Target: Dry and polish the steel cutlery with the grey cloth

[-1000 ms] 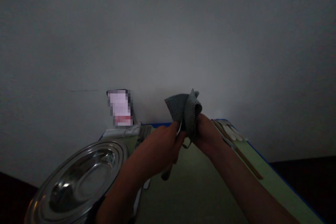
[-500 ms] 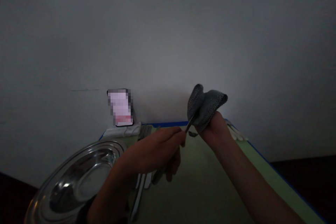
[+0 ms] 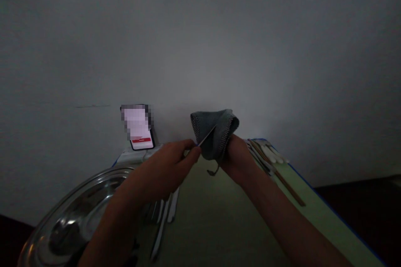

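Observation:
My left hand (image 3: pixel 171 162) is closed, pinching a thin metal piece of cutlery (image 3: pixel 206 136) between thumb and fingers. Its far end goes into the folds of a grey cloth (image 3: pixel 208 119) with a checkered border, so I cannot tell its kind. My right hand (image 3: pixel 236 156) is wrapped round the cloth from behind and the right, with most of its fingers hidden by the fabric. A small loop hangs from the cloth's lower edge.
A large shiny metal basin (image 3: pixel 65 217) stands at the left. Several metal cutlery pieces (image 3: pixel 161 225) lie beside it. Wooden chopsticks (image 3: pixel 288 185), metal cutlery and white spoons (image 3: pixel 274 154) lie at the right. A phone (image 3: pixel 138 127) leans on the wall at the back.
The cloth and my right hand have moved left, and the cloth is folded differently. The cutlery piece has moved left with my left hand. Chopsticks and cutlery at the right have come into sight.

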Motion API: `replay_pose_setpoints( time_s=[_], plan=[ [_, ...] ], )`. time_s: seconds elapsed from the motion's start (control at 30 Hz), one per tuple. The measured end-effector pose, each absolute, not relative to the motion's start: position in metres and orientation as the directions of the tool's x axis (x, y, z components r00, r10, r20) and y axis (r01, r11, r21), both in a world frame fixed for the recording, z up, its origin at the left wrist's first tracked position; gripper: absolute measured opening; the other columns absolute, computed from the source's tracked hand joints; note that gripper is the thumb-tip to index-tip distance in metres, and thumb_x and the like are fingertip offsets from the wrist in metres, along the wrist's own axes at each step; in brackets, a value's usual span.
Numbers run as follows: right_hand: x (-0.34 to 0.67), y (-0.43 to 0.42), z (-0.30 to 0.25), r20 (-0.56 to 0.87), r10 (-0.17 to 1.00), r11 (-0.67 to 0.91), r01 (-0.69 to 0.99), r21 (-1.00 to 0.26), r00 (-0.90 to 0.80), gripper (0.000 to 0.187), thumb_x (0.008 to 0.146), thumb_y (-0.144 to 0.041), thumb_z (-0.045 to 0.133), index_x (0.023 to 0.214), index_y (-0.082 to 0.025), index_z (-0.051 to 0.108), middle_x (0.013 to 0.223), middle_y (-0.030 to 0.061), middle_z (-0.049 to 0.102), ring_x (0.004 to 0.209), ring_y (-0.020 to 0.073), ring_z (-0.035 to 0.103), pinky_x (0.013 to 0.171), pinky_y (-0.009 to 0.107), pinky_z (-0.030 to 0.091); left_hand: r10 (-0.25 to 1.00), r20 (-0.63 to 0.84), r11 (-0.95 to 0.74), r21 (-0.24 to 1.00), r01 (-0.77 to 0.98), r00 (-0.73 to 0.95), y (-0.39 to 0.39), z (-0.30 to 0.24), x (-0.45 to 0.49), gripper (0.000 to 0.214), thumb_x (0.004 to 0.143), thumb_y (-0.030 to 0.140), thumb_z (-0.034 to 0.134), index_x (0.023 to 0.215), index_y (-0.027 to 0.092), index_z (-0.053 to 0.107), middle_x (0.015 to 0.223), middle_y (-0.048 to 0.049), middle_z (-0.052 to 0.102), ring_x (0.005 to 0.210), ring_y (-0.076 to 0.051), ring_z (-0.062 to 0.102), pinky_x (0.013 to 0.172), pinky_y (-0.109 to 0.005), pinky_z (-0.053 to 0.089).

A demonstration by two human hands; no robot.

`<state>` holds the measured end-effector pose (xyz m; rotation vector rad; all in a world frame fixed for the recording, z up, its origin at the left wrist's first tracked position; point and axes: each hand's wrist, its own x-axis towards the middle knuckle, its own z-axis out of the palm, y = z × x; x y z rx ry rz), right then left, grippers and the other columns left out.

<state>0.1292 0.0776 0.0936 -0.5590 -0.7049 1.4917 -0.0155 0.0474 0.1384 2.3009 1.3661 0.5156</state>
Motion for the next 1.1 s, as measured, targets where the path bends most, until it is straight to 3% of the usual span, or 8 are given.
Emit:
replay_pose_setpoints(
  time_s=[0.13,0.27,0.47,0.7,0.9,1.1],
  plan=[
    [0.13,0.074,0.095,0.128,0.99,0.056,-0.67,-0.74,-0.058,0.011,0.074,-0.024,0.052,0.07,-0.018,0.06,0.081,0.0024,0.067,0.079,0.016,0.058,0.077,0.03,0.045,0.879,0.189,-0.477,0.32,0.818,0.438,0.048,0.138,-0.012,0.038,0.089,0.043,0.033,0.079,0.019,0.061,0.067,-0.0011,0.062,0.057,-0.015,0.056,0.05,-0.024,0.035],
    [0.133,0.076,0.092,0.108,0.994,0.079,-0.649,-0.757,-0.005,0.012,0.076,-0.023,0.054,0.074,-0.015,0.063,0.074,0.0028,0.067,0.068,0.0134,0.057,0.066,0.026,0.045,0.872,0.185,-0.484,0.201,0.851,0.453,0.047,0.133,-0.009,0.037,0.088,0.044,0.035,0.078,0.02,0.06,0.063,-0.0009,0.06,0.052,-0.014,0.053,0.047,-0.025,0.029],
    [0.143,0.085,0.095,0.054,0.995,0.098,-0.679,-0.728,0.086,0.022,0.082,-0.024,0.048,0.076,-0.011,0.066,0.069,0.004,0.067,0.062,0.0132,0.057,0.061,0.025,0.047,0.82,0.106,-0.57,0.236,0.787,0.562,0.038,0.134,-0.014,0.032,0.087,0.047,0.042,0.085,0.022,0.061,0.067,0.0007,0.062,0.053,-0.013,0.053,0.049,-0.023,0.03],
    [0.158,0.088,0.104,0.011,0.966,0.209,-0.749,-0.628,0.26,0.029,0.085,-0.02,0.043,0.067,-0.016,0.065,0.066,0.001,0.066,0.064,0.0119,0.06,0.065,0.023,0.05,0.788,0.097,-0.59,0.4,0.702,0.608,0.043,0.13,-0.016,0.036,0.091,0.046,0.034,0.083,0.021,0.059,0.059,0.0043,0.056,0.048,-0.01,0.049,0.049,-0.022,0.031],
    [0.139,0.086,0.092,0.122,0.975,0.221,-0.778,-0.588,0.185,0.02,0.085,-0.025,0.046,0.081,-0.019,0.065,0.083,0.0016,0.068,0.082,0.0128,0.061,0.082,0.027,0.047,0.839,0.201,-0.545,0.292,0.786,0.506,0.052,0.134,-0.014,0.034,0.092,0.039,0.031,0.077,0.018,0.054,0.062,0.0011,0.054,0.053,-0.012,0.049,0.049,-0.023,0.03],
    [0.123,0.077,0.086,0.109,0.99,0.138,-0.745,-0.652,0.088,0.017,0.08,-0.029,0.054,0.083,-0.016,0.065,0.089,0.0037,0.068,0.081,0.0134,0.06,0.081,0.028,0.047,0.869,0.221,-0.488,0.244,0.838,0.442,0.048,0.132,-0.01,0.035,0.092,0.04,0.03,0.08,0.02,0.056,0.064,-0.0008,0.057,0.055,-0.014,0.052,0.051,-0.025,0.031]
  ],
)
